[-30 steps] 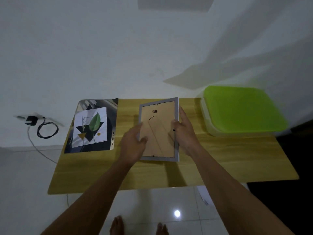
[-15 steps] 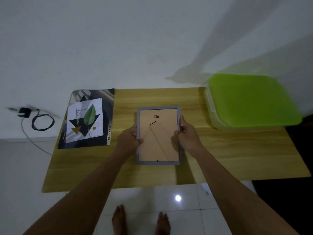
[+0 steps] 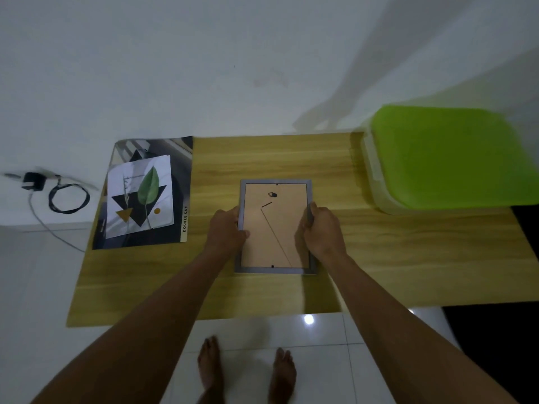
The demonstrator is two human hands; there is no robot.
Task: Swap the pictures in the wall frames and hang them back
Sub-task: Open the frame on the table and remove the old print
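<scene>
In the head view, a grey rectangular picture frame point(image 3: 275, 228) is on the light wooden surface point(image 3: 408, 258), with its back side up. Its brown backing board shows a small dark metal hanger point(image 3: 272, 194) near the far edge and a thin folded stand below it. I cannot tell whether the frame lies fully flat.

The left hand point(image 3: 226, 228) holds the left edge of the frame. Its grip is closed on that edge, with the thumb on the backing board. The right hand point(image 3: 322, 228) holds the right edge, and its grip is also closed around the frame, fingers curled over the border. Both forearms reach in from the near side of the frame.

To the left of the frame, well apart from it, a white paper print with a green leaf and black triangles point(image 3: 140, 196) lies on a dark printed sheet point(image 3: 180, 176), at the left end of the surface. Further left of the frame, on the floor by the wall, there is a black coiled cable point(image 3: 68, 198) with a small black plug point(image 3: 33, 180).

To the right of the frame stands a pale plastic box with a bright green lid point(image 3: 449, 156). On the near side of the frame, below the surface edge, two bare feet point(image 3: 210, 365) stand on white floor tiles point(image 3: 320, 360).
</scene>
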